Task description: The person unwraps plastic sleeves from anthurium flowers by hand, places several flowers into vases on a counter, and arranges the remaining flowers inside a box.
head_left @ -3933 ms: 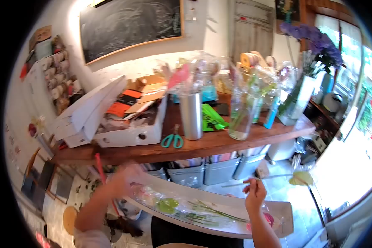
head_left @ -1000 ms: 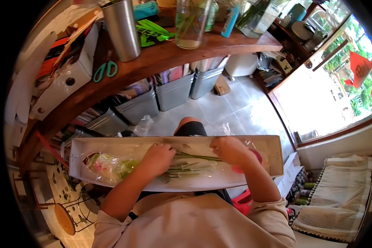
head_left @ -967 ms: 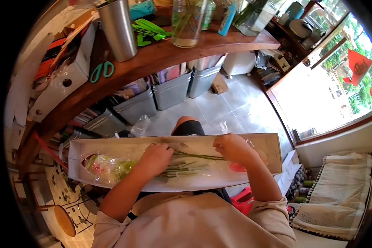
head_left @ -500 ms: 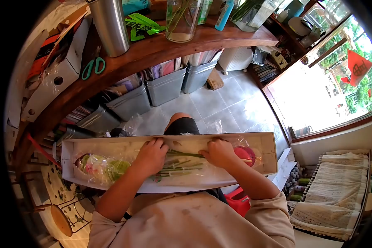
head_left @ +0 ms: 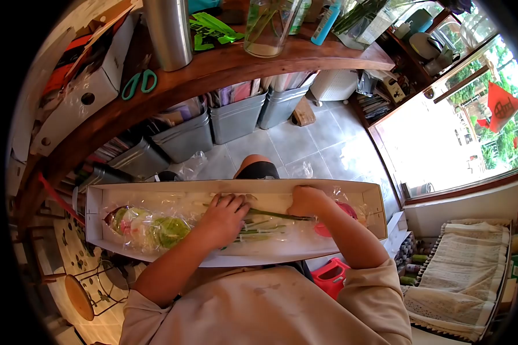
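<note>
A long white cardboard box (head_left: 360, 198) lies across my lap, holding flowers in clear plastic. My left hand (head_left: 227, 215) rests at its middle, fingers bent over a green flower stem (head_left: 279, 214) that runs out to the right. More cut stems (head_left: 259, 230) lie just below. By the box's far wall, my right hand (head_left: 306, 202) is closed; its fingertips and whatever they grip are hidden. Wrapped green and pinkish-white blooms (head_left: 155, 227) fill the left end. A deep pink flower (head_left: 327, 227) sits at the right end, partly behind my right forearm.
A curved wooden counter (head_left: 213, 75) bears teal-handled scissors (head_left: 139, 84), a steel cylinder (head_left: 170, 37) and a glass vase (head_left: 267, 34). Grey bins (head_left: 236, 121) stand beneath it. To my right are a lace-covered surface (head_left: 466, 276) and a red plastic object (head_left: 331, 275).
My left hand has moved slightly right and its fingers have spread somewhat. My right hand has turned and shifted toward the box's far wall, off the stem's end. The view has tilted slightly.
</note>
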Demonstrator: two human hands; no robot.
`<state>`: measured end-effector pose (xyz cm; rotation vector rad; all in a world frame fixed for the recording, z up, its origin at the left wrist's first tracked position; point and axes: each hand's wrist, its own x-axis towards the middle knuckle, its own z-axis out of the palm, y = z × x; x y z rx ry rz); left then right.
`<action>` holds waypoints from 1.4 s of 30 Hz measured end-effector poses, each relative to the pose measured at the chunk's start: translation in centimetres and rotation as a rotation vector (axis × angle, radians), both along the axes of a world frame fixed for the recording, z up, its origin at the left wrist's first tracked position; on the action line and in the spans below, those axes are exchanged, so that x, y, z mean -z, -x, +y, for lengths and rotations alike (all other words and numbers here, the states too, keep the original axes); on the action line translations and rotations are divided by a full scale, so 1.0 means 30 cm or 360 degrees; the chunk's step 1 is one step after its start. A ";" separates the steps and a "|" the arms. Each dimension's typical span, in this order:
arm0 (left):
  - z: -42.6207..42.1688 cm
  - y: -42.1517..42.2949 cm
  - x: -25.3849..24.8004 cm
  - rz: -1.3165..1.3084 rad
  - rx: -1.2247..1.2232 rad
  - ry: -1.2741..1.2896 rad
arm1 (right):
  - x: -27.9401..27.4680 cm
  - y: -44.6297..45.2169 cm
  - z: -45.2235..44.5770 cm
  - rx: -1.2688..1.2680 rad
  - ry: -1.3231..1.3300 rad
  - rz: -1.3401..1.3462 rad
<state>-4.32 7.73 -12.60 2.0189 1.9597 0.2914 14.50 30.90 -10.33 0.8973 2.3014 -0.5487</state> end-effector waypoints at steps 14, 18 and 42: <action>0.008 0.009 -0.016 -0.0087 -0.0035 0.0031 | 0.043 -0.015 -0.052 -0.0155 -0.0144 0.0278; 0.016 0.005 -0.008 -0.0071 -0.0050 0.0037 | 0.024 -0.054 -0.059 0.0035 -0.0229 0.0486; 0.029 -0.018 0.004 0.0006 -0.0036 0.0091 | 0.071 -0.082 -0.077 0.0070 -0.0529 0.0382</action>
